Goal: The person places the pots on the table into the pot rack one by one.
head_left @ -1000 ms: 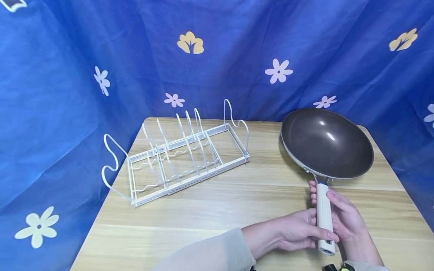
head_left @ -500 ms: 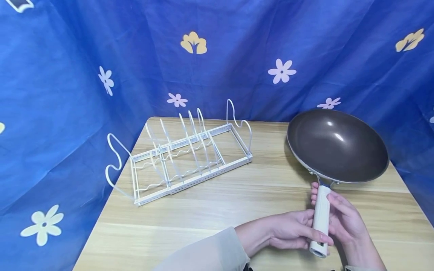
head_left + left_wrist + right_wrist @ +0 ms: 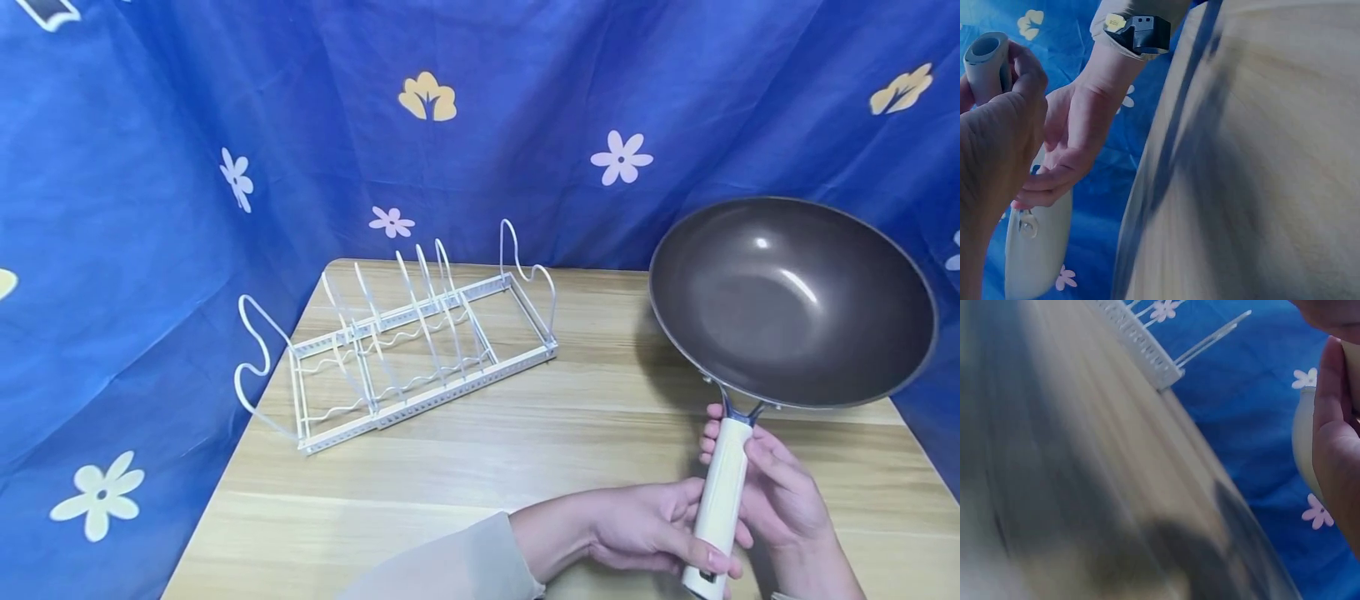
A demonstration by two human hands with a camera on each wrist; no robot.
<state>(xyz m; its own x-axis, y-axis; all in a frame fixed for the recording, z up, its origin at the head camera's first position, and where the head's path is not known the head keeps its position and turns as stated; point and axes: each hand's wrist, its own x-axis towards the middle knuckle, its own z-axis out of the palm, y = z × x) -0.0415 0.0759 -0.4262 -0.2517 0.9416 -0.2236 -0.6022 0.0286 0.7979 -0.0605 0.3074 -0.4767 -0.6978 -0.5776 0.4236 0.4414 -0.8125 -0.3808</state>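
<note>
A dark-lined frying pan (image 3: 780,308) with deep curved walls and a long white handle (image 3: 723,492) is held above the table's right side, its inside tilted toward the head camera. My left hand (image 3: 645,525) grips the handle near its end, thumb across the top. Closer to the pan body, my right hand (image 3: 787,492) holds the same handle, with fingertips showing on its far left side. The left wrist view shows the pan's pale outside (image 3: 1041,256) and the handle's hollow end (image 3: 988,59). Part of the right hand's grip is hidden behind the handle.
A white wire rack (image 3: 420,358) with upright dividers and wavy end loops stands at the left of the wooden table (image 3: 450,475). Blue flowered cloth (image 3: 510,150) hangs behind and beside the table. Shadows fall on the tabletop in both wrist views.
The pan has risen and come closer to the head camera, shifting right. Its handle leans more, the end now lower in view. Both hands keep hold of it; the rack stays put.
</note>
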